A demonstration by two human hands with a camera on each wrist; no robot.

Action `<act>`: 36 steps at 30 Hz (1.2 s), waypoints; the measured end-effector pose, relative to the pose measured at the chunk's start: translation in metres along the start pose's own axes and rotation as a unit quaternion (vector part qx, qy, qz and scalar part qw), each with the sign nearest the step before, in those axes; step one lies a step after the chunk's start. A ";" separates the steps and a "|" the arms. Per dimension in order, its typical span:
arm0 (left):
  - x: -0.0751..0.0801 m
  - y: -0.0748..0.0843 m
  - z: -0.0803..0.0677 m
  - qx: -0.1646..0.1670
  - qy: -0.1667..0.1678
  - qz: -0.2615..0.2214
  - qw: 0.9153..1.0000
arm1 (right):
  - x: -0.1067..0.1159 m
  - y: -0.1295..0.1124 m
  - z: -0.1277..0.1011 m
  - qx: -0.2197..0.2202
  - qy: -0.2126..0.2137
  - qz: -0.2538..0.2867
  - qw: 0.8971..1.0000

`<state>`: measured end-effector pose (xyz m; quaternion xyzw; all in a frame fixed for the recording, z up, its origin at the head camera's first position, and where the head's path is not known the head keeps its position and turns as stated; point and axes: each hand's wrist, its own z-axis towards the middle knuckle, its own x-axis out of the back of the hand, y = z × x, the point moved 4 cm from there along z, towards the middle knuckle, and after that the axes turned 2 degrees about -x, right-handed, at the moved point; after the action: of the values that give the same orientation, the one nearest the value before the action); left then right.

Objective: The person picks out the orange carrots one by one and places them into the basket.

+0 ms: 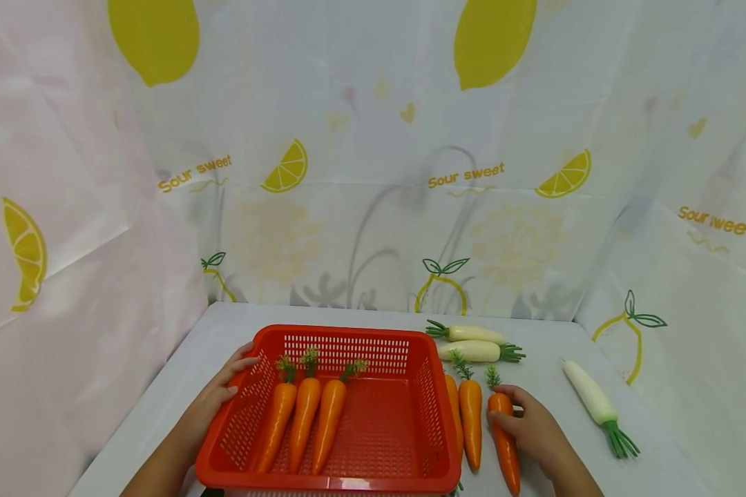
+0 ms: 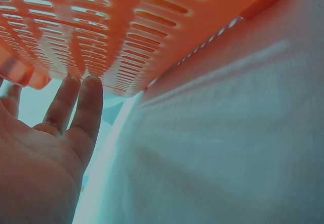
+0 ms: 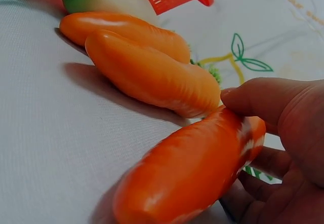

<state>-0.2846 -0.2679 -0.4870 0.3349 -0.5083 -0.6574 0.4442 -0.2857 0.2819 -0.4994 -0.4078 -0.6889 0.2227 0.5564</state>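
Observation:
A red slotted basket (image 1: 348, 476) stands at the front middle of the table with three orange carrots (image 1: 304, 421) lying side by side in its left half. My left hand (image 1: 226, 386) rests against the basket's left wall; in the left wrist view its fingers (image 2: 83, 112) lie straight on the slotted wall (image 2: 126, 26). Right of the basket my right hand (image 1: 522, 417) grips a carrot (image 1: 506, 449) that lies on the table, with thumb and fingers curled round it (image 3: 187, 173). Two more carrots (image 1: 470, 421) lie between that one and the basket.
Two white radishes (image 1: 475, 343) with green tops lie behind the basket's right corner, and a third (image 1: 590, 400) lies further right. A lemon-print cloth (image 1: 373, 172) walls in the white table (image 1: 161, 393) at the back and on both sides.

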 end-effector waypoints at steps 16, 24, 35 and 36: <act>0.000 -0.001 -0.001 0.002 -0.001 -0.001 1.000 | -0.001 -0.003 0.000 0.012 -0.003 -0.001 1.000; -0.001 0.000 0.000 0.001 -0.006 -0.007 1.000 | -0.002 -0.001 -0.001 0.007 -0.006 0.010 1.000; -0.002 0.002 -0.001 0.010 -0.005 -0.014 1.000 | -0.007 -0.003 -0.003 0.022 -0.017 0.034 0.999; -0.002 0.002 -0.001 0.009 -0.005 -0.013 1.000 | -0.007 -0.004 -0.003 0.022 -0.018 0.036 0.999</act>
<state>-0.2827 -0.2668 -0.4853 0.3421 -0.5123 -0.6602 0.4296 -0.2832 0.2737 -0.4997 -0.4156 -0.6785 0.2648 0.5448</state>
